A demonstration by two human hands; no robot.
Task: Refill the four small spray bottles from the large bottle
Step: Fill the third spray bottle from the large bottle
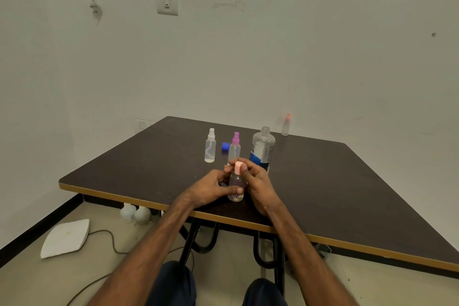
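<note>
A small clear spray bottle with a pale pink cap (236, 185) is stood upright on the dark brown bench (347, 194), close to its near edge. Its body is gripped by the left hand (211, 187), whose fingers (233, 190) are curled round it, evidently to stop it from turning. The pink top is pinched by the right hand (255, 181), a hold suited to twisting. Whether the top is being loosened or tightened cannot be told.

At one o'clock from the held bottle, just behind the right hand, a large clear bottle with a blue label (263, 148) is stood with its neck uncovered, ready for pouring. A blue screw cap (225, 146), probably its own, is laid aside at eleven o'clock, between a white-topped clear spray bottle (210, 148) and a purple-topped clear spray bottle (235, 146). An orange-topped small bottle (286, 125) is set well apart at one o'clock, by the far edge.
</note>
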